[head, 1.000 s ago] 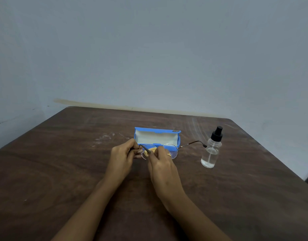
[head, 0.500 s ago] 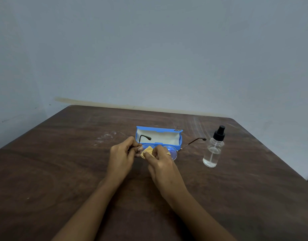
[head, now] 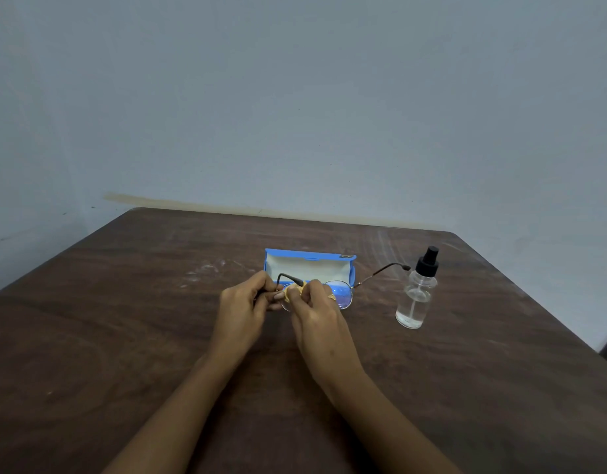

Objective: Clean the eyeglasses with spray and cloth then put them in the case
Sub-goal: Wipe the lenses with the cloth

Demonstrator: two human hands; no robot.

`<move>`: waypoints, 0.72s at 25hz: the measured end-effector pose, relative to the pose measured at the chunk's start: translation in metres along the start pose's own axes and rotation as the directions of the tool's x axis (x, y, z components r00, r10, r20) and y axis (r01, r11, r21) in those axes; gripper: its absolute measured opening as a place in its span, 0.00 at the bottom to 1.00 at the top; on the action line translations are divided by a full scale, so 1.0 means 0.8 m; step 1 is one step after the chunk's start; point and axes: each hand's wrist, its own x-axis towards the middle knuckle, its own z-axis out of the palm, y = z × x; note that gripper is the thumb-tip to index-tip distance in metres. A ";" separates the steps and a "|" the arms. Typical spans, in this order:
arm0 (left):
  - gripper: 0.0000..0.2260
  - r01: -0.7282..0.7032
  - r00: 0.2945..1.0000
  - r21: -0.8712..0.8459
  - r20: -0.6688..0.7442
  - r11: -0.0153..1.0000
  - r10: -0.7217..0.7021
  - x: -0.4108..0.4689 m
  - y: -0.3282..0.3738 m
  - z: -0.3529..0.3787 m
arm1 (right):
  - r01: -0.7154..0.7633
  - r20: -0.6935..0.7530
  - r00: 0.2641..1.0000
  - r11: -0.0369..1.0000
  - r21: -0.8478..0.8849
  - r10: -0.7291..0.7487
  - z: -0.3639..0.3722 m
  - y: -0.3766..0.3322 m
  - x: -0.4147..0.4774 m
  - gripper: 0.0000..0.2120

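Note:
Thin-framed round eyeglasses point(head: 343, 297) are held above the table in front of the case, temples unfolded and pointing away from me. My left hand point(head: 245, 307) pinches the frame at its left hinge. My right hand point(head: 317, 311) presses a small yellow cloth point(head: 293, 289) onto the left lens, which is mostly hidden by my fingers. The right lens is bare. Just behind the glasses lies the blue case point(head: 309, 265), open, with a pale lining. A clear spray bottle point(head: 416, 295) with a black pump top stands upright to the right.
Everything rests on a dark brown wooden table point(head: 124, 336) set against a plain grey wall. White smudges mark the wood left of the case. The table's right edge runs diagonally past the bottle.
The glasses have tipped so both temples now rise and point away. My right hand has shifted the yellow cloth over the left lens. Case and bottle have stayed put.

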 end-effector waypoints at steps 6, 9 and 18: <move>0.20 0.036 0.999 -0.047 -0.003 0.998 -0.036 -0.001 0.002 -0.002 | 0.070 0.072 0.994 0.991 0.112 -0.078 -0.006 0.005 0.002 0.17; 0.20 0.039 0.999 -0.023 -0.024 0.999 -0.040 0.000 0.001 -0.005 | 0.109 0.076 0.990 0.988 0.109 -0.118 -0.008 0.005 -0.002 0.18; 0.23 0.057 0.998 -0.063 -0.030 0.996 -0.059 0.000 0.005 -0.004 | 0.023 -0.045 0.999 0.996 -0.092 -0.027 -0.005 0.002 -0.013 0.03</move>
